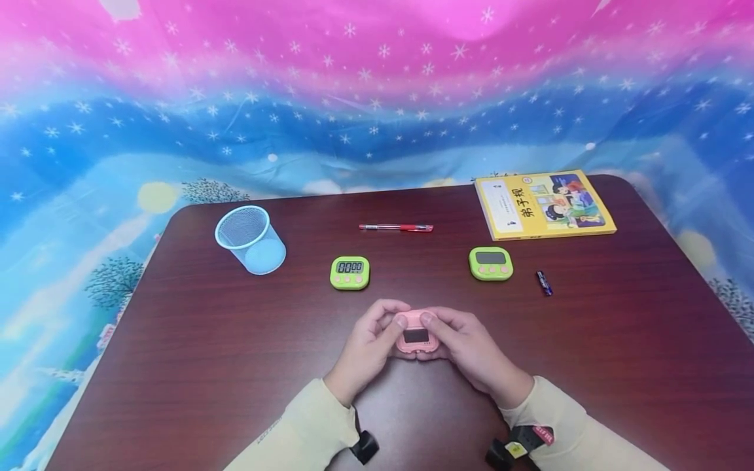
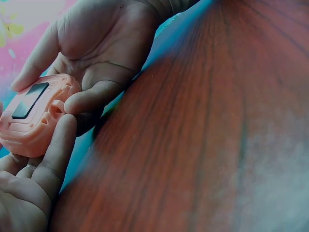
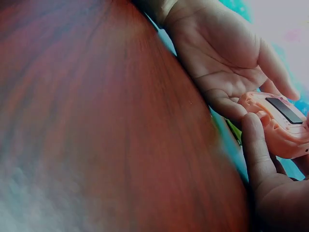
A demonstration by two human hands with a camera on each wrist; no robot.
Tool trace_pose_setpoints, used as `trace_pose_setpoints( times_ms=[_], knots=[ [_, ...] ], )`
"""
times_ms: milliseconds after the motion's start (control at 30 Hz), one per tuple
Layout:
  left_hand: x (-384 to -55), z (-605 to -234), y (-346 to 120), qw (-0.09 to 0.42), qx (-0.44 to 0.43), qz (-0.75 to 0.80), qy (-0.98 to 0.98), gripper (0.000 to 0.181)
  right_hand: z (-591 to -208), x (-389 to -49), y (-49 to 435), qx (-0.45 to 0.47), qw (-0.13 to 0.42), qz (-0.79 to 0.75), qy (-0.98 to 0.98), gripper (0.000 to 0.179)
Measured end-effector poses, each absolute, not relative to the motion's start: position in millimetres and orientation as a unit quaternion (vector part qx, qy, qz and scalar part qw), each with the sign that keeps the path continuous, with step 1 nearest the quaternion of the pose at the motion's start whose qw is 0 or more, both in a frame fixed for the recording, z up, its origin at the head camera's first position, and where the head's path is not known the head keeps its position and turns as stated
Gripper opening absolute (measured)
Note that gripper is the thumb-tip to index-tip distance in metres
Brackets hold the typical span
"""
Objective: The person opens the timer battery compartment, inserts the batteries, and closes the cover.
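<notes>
Both hands hold a pink digital timer (image 1: 416, 335) above the table's near middle, its face with a dark rectangle turned up. My left hand (image 1: 369, 341) grips its left side, the thumb on top. From the right, my right hand (image 1: 471, 340) grips it the same way, thumb near the top edge. In the left wrist view, fingers of both hands meet near a small loop on the timer (image 2: 36, 113)'s edge. The right wrist view shows the timer (image 3: 280, 125) between the two hands; its underside is hidden. Beyond the hands lie two green timers (image 1: 350, 279) (image 1: 491, 269).
A AAA-like battery (image 1: 544, 283) lies right of the right-hand green timer. Farther back are a red pen (image 1: 396, 227) and a yellow book (image 1: 548, 206). At the left stands a light-blue mesh pen holder (image 1: 252, 241) on the dark wooden table (image 1: 235, 366). A patterned cloth (image 1: 377, 78) hangs behind.
</notes>
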State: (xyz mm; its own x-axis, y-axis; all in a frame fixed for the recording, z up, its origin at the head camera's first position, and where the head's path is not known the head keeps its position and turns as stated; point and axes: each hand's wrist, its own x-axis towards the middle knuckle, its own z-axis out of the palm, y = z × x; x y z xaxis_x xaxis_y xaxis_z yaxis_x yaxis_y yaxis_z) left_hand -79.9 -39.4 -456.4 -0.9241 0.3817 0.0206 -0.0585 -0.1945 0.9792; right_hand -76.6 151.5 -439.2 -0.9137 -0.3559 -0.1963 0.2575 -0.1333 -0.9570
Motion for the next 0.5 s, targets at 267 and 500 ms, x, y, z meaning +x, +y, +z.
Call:
trace_pose_setpoints(
  times_ms=[267,500],
  knots=[
    [-81,-454,-40,0.18,0.121,0.767,0.605,0.03,-441,-79,158,-0.076,0.214,-0.758,0.612,0.045],
    [-82,-451,-43,0.196,0.124,0.762,0.605,0.029,-444,-83,164,-0.118,0.222,-0.765,0.593,0.042]
  ],
)
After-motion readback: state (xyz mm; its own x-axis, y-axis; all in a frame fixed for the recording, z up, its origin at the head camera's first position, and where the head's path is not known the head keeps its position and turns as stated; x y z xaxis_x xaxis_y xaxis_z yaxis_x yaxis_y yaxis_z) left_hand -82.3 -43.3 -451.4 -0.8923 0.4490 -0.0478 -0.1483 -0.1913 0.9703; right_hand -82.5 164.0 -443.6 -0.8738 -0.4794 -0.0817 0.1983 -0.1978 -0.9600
